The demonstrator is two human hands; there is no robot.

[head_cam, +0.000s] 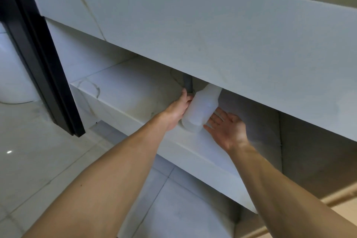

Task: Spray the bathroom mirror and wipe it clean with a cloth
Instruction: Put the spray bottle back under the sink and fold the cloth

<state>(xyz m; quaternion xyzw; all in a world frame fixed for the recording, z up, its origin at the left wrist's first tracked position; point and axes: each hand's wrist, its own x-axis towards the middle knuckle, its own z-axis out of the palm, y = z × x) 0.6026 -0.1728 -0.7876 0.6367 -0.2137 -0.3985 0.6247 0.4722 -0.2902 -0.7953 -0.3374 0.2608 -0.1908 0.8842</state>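
White translucent bottle (201, 109) tilted on the shelf (135, 91) under the vanity, near its front edge; contents unclear, top hidden behind counter front (212, 31); left hand (178, 109) grips its side; right hand (227, 131) open-palmed, fingers straight, beside it; grey pipe (187, 83) behind.

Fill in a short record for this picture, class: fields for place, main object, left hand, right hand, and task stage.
place: open shelf under a white vanity counter
main object: white plastic bottle, tilted, top hidden under the counter
left hand: grips the bottle's side
right hand: open, palm up, beside the bottle's base
nearby: grey drain pipe behind the bottle
task stage: bottle being handled; mirror and cloth not in view
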